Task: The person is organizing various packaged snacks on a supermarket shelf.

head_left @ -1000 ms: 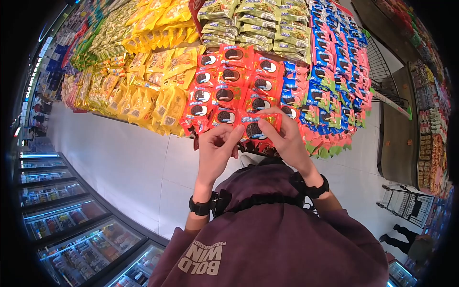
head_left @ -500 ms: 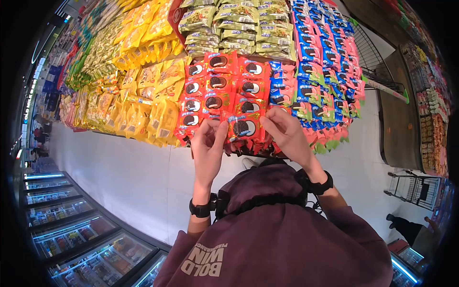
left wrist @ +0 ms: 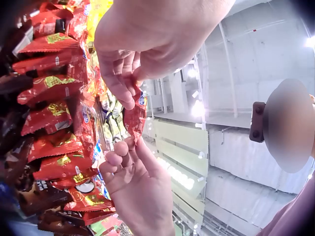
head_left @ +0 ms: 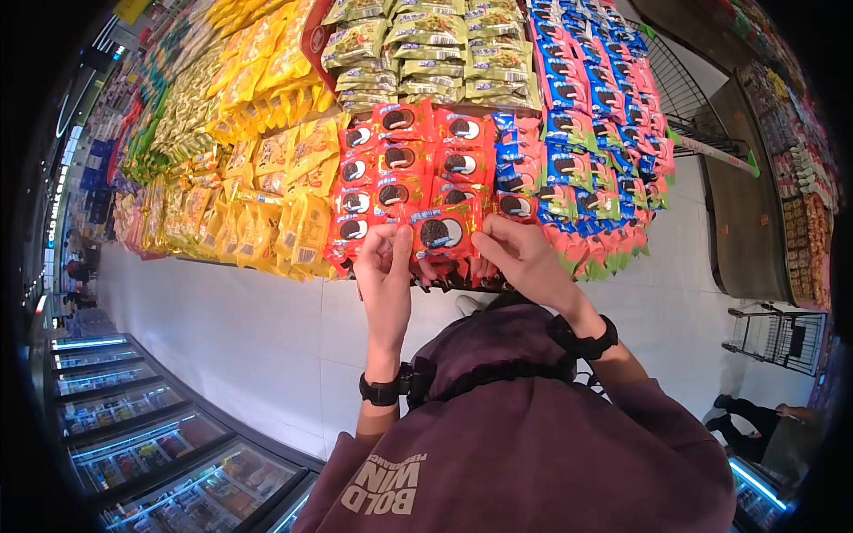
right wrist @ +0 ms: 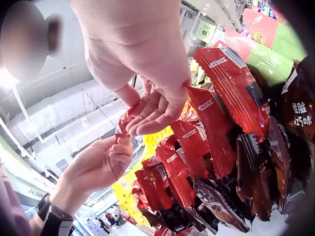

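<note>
A red snack packet (head_left: 442, 233) with a dark round biscuit and a white circle printed on it is held up between both hands, over the front of the display. My left hand (head_left: 384, 277) pinches its left edge between thumb and fingers. At the right edge, my right hand (head_left: 530, 266) pinches it the same way. From the side, in the left wrist view, the packet (left wrist: 135, 118) looks thin and stands between the two sets of fingertips. Rows of similar red packets (head_left: 397, 158) lie just behind it.
Yellow packets (head_left: 302, 229) fill the display's left side, green ones (head_left: 429, 31) the back, blue-and-pink ones (head_left: 569, 133) the right. Carts stand at the far right (head_left: 777, 338) and behind the display (head_left: 711, 142). Freezers (head_left: 187, 453) line the lower left. A person in dark trousers (head_left: 742, 422) is at lower right.
The right thumb, which lay across the packet's front, has drawn back to its right edge, and the hands are wider apart. The packet's printed front is now more fully visible.
</note>
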Available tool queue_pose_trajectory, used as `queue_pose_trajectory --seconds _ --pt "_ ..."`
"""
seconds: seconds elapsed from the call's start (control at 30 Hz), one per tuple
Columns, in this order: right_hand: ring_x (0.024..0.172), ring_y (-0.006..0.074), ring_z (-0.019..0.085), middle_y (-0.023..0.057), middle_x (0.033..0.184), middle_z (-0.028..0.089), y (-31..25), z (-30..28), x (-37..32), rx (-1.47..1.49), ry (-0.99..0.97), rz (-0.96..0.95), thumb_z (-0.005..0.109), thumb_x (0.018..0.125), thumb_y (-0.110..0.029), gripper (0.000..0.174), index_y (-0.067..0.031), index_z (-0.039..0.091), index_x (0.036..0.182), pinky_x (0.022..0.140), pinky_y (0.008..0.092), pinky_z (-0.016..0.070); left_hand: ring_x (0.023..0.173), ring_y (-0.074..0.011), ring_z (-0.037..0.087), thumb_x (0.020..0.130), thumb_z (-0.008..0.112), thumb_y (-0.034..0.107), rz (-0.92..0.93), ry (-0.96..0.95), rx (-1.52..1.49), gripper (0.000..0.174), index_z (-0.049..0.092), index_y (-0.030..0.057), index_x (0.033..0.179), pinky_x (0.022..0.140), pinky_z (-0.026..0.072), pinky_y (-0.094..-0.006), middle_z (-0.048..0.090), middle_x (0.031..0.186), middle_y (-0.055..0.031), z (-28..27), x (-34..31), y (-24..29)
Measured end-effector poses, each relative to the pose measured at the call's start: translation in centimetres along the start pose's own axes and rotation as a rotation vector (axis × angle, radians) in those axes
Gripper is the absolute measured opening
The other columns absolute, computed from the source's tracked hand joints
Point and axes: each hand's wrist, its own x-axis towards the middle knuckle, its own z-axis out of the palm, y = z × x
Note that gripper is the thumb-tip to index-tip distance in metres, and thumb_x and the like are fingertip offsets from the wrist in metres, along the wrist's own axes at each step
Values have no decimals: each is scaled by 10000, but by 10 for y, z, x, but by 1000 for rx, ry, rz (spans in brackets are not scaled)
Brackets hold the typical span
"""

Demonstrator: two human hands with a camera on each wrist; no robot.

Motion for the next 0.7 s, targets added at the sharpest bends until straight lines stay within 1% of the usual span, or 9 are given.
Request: queue_pose_trajectory --seconds 0.13,0.23,0.27,0.37,0.4,0.47,0.57,0.67,0.7 --pt "660 97 635 48 742 664 -1 0 0 -96 28 -35 550 1056 -194 261 13 582 900 627 261 514 495 -61 514 1068 555 170 -43 -15 31 145 569 36 1014 451 421 -223 555 664 18 -3 -3 1" --pt "664 106 642 51 731 663 -10 -5 2 -186 45 -66 555 1052 -193 272 15 578 879 635 267 517 444 -44 466 1063 567 158 16 16 22 135 557 51 982 418 361 -213 529 600 22 0 0 0" --pt "665 108 644 52 727 663 -13 -6 2 -212 48 -75 557 1050 -193 276 16 577 870 637 269 518 445 -42 462 1062 567 152 18 21 13 131 556 50 981 419 361 -214 525 599 23 2 0 1" --pt "737 128 669 76 820 691 -15 -15 4 -204 -26 -61 581 1039 -188 211 14 583 978 691 276 530 447 -39 453 1060 566 135 26 15 -20 119 555 46 981 420 361 -213 514 597 27 5 2 3" --pt "799 136 672 96 903 690 -12 -16 5 -176 5 -81 610 1024 -204 215 8 577 1043 719 284 534 449 -38 454 1059 566 130 32 4 -34 116 555 45 982 421 362 -213 510 597 29 5 3 4" --pt "923 153 678 136 1068 687 -5 -18 7 -120 67 -119 667 995 -238 311 -6 564 1175 775 299 541 453 -37 455 1059 565 124 27 -14 -55 111 553 43 984 423 366 -213 509 601 31 6 3 6" --pt "1110 212 634 151 1297 601 -29 -15 8 -171 55 -191 773 909 -297 570 -51 503 1347 921 355 514 459 -37 457 1058 564 121 3 -51 -51 109 550 37 988 428 373 -212 515 609 30 10 6 11" --pt "1184 268 591 134 1356 560 -45 -24 18 -760 18 -503 829 828 -326 664 -82 527 1367 1035 407 449 459 -38 462 1057 568 126 6 -96 -11 114 546 35 992 433 377 -212 519 610 29 12 11 13" --pt "1146 306 587 112 1258 612 -45 -26 23 -838 7 -609 831 796 -308 640 -91 563 1335 1061 430 412 456 -40 465 1056 570 130 15 -106 -11 117 544 35 993 433 376 -211 521 607 27 13 13 13"
